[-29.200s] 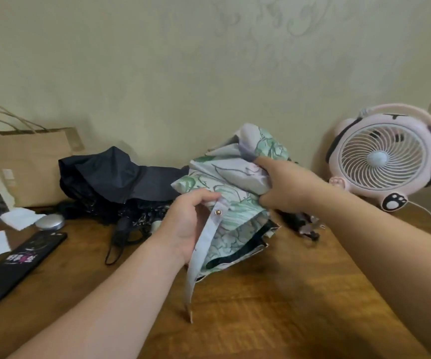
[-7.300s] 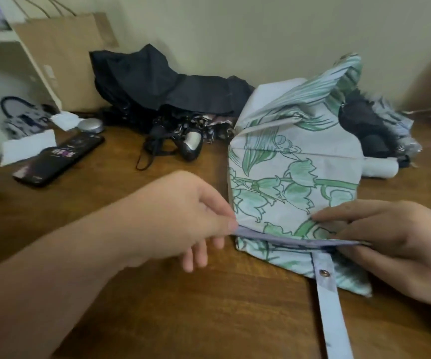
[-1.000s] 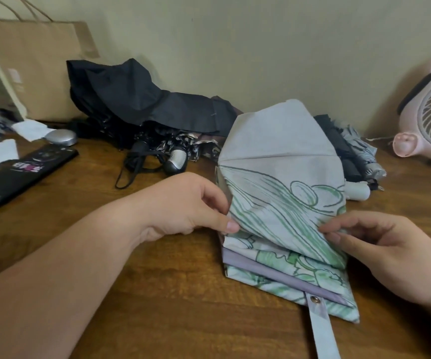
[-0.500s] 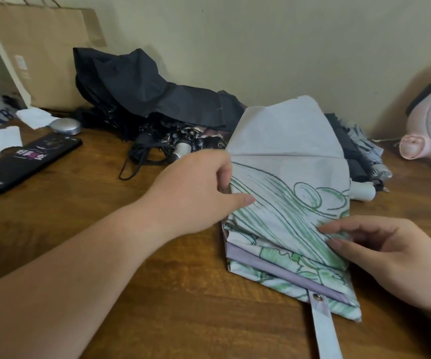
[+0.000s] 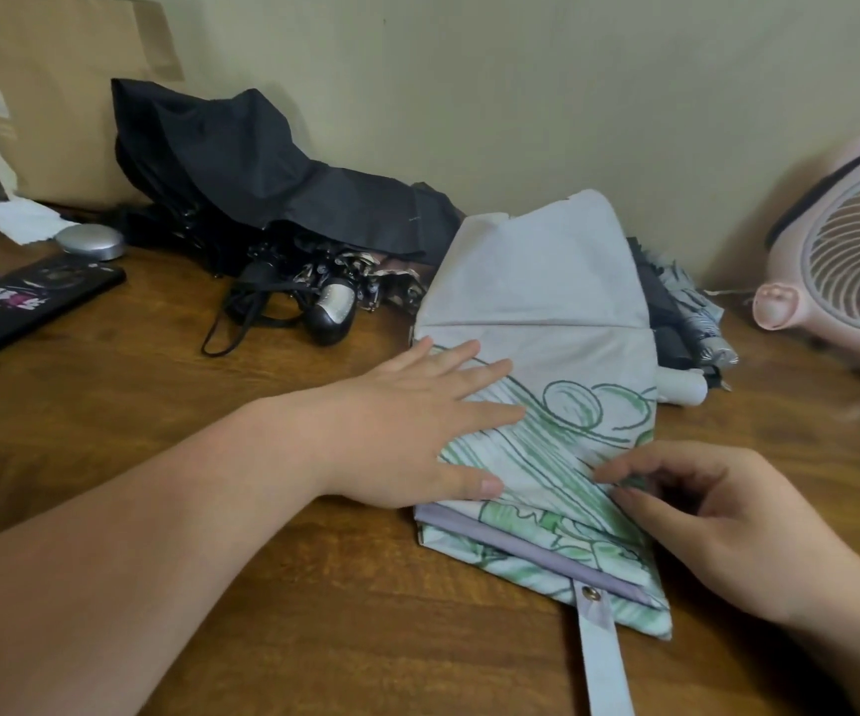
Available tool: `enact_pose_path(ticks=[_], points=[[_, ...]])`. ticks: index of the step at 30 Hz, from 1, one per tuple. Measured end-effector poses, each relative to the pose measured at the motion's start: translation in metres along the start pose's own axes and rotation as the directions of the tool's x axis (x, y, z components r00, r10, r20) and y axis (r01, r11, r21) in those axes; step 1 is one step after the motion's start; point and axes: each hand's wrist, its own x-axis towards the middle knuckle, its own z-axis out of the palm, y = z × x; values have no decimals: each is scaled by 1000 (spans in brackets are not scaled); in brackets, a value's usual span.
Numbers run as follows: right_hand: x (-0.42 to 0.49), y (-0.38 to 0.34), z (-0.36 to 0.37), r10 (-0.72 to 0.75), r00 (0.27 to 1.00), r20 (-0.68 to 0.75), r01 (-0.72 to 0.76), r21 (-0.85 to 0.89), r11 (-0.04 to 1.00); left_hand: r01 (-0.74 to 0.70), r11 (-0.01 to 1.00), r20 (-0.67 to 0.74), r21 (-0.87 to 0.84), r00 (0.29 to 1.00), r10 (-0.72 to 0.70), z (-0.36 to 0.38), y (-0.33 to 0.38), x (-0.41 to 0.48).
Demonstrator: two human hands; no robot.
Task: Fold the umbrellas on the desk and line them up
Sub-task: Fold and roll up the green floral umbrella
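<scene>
On the wooden desk [image 5: 314,612], a floral umbrella [image 5: 546,312] is pressed flat by the outstretched left hand [image 5: 407,431] and touched by the right hand [image 5: 727,529], fingers loosely bent. Behind, a black umbrella [image 5: 241,162] and pink fan [image 5: 851,266] are seen against the wall [image 5: 520,85].

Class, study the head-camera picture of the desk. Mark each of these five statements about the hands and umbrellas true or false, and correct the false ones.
1. The left hand lies flat on the green-printed umbrella. True.
2. The black umbrella is folded up and strapped. False: it lies loose and bunched by the wall.
3. A pink fan stands at the right. True.
4. The green-printed umbrella's strap is wrapped round it. False: it trails loose over the desk toward the viewer.
5. The right hand grips the black phone. False: its fingertips touch the green-printed umbrella; the phone lies far left.
</scene>
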Motion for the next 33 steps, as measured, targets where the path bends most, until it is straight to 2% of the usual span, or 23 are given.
enact_pose_path(ticks=[3, 5, 7, 8, 10, 11, 13, 15, 17, 20, 23, 25, 26, 27, 30, 31, 33], points=[[-2, 2, -1, -5, 1000, -11, 4, -90, 996, -19, 1000, 37, -18, 999, 20, 1, 2, -1], [-4, 0, -3, -59, 989, -133, 26, -241, 970, -39, 999, 44, -26, 998, 40, 2, 3, -2], [-5, -12, -5, -231, 922, -311, 83, -424, 902, -54, 998, 54, -30, 997, 56, 3, 4, -3], [-5, -23, -3, -342, 870, -355, 138, -492, 860, -53, 998, 57, -27, 997, 55, 4, 6, -3], [1, -44, 7, -520, 802, -295, 309, -540, 783, -52, 998, 56, -23, 997, 54, 5, 7, -4], [8, -55, 14, -542, 815, -205, 380, -517, 767, -56, 998, 52, -29, 997, 58, 5, 9, -5], [27, -63, 31, -482, 876, -14, 421, -464, 779, -83, 996, 25, -43, 996, 84, 6, 11, -7], [47, -50, 45, -404, 913, 55, 372, -521, 768, -79, 995, 62, -53, 995, 82, 4, 15, -11], [63, -26, 49, -324, 945, 46, 285, -601, 747, -37, 996, 132, -77, 990, 47, -2, 17, -14], [73, 0, 38, -176, 984, -19, 126, -625, 771, -78, 995, 148, -55, 985, 86, -4, 17, -11], [74, 4, 28, -98, 993, -65, 39, -609, 792, -119, 988, 73, 101, 991, 112, 11, -2, -4], [74, 4, 28, -79, 995, -67, 22, -609, 793, -81, 979, 48, 189, 996, 73, 24, -16, 7], [75, 4, 29, -79, 995, -68, 21, -612, 791, -31, 987, 55, 157, 998, 23, 22, -15, 11], [75, 4, 29, -81, 994, -71, 21, -611, 791, -13, 996, -27, 91, 1000, 15, 19, -11, 14], [76, 7, 25, -91, 993, -81, 25, -593, 805, -157, 981, -292, -112, 949, 118, 4, 23, 0], [76, 8, 23, -97, 992, -81, 31, -589, 808, -172, 980, -367, -101, 922, 124, 2, 26, -2], [76, 11, 21, -105, 992, -67, 45, -591, 805, -122, 992, -225, -31, 968, 112, -8, 25, -6]])
